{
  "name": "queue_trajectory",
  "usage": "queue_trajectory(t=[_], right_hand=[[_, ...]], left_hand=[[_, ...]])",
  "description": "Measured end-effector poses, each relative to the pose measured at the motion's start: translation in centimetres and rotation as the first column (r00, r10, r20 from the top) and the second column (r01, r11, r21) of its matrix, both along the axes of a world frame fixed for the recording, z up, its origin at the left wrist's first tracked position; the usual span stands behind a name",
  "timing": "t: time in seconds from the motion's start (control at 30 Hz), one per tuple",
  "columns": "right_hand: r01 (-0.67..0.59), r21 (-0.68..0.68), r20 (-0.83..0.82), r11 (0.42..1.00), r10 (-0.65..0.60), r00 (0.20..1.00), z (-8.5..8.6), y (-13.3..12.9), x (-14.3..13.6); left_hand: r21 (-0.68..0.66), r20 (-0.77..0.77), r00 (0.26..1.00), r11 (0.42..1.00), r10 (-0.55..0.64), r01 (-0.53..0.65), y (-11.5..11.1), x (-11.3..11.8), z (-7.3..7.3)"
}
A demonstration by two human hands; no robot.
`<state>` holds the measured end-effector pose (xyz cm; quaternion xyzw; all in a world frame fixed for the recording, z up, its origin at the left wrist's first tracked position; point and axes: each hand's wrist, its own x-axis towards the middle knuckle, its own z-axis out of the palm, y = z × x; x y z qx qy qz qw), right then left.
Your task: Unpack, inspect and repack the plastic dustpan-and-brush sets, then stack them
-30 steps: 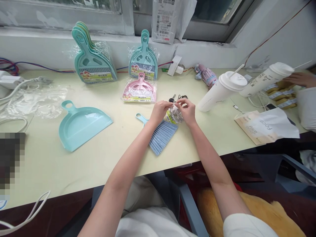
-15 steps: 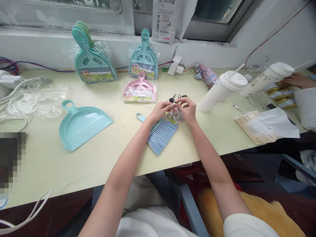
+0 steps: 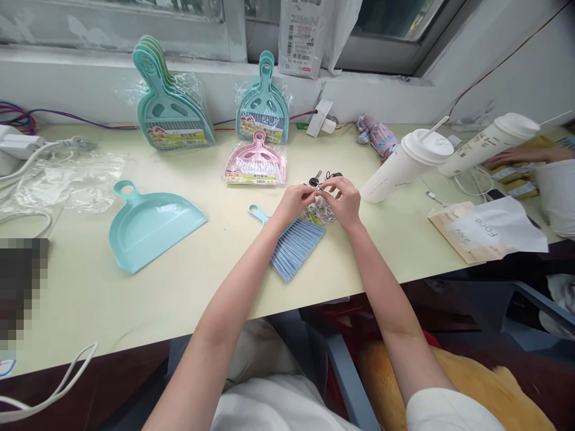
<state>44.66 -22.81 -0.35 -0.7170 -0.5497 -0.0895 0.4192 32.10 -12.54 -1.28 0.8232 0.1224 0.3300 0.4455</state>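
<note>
My left hand (image 3: 294,202) and my right hand (image 3: 344,200) meet fingertip to fingertip, both closed in a pinch on a crumpled clear plastic wrapper (image 3: 322,211). A yellow-green printed label shows through the wrapper. Just behind my fingers lie a key with a black head (image 3: 314,181) and some dark small items, partly hidden. Under my left wrist rests a small blue hand brush (image 3: 297,246), its bristles pointing toward me. To the left, a light teal dustpan (image 3: 155,227) lies flat on the table.
Wrapped dustpan sets stand against the wall: a teal stack (image 3: 175,114), a teal one (image 3: 264,108), and a pink one (image 3: 256,161) in front. Right are a folded umbrella (image 3: 380,136), white cups (image 3: 402,167), a paper bag (image 3: 489,230) and another person's arm (image 3: 530,157). Cables lie left.
My hands keep pinching the wrapper in nearly the same place, with only slight finger movement. The other person's hand at the far right has shifted left. The view has moved slightly.
</note>
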Motion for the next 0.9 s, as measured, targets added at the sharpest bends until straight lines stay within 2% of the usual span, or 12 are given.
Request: queue_trajectory(t=[0.23,0.5,0.73,0.9], right_hand=[[-0.030,-0.056,-0.013,0.998,0.030,0.999,0.5,-0.3,0.2],[-0.002,-0.132,-0.055,0.991,-0.005,0.998,0.5,-0.5,0.5],[0.012,-0.171,0.034,0.985,-0.006,0.999,0.2,-0.3,0.5],[-0.002,-0.132,0.058,0.991,0.010,0.998,0.0,-0.2,0.4]], left_hand=[[0.207,-0.012,1.000,0.978,0.005,-0.003,0.0,0.0,-0.2],[0.335,-0.022,1.000,0.942,0.006,0.002,-0.2,0.1,-0.5],[0.308,-0.040,0.998,0.951,0.047,-0.032,0.0,0.4,-1.1],[0.189,-0.026,1.000,0.982,0.006,-0.001,0.1,0.3,-0.8]])
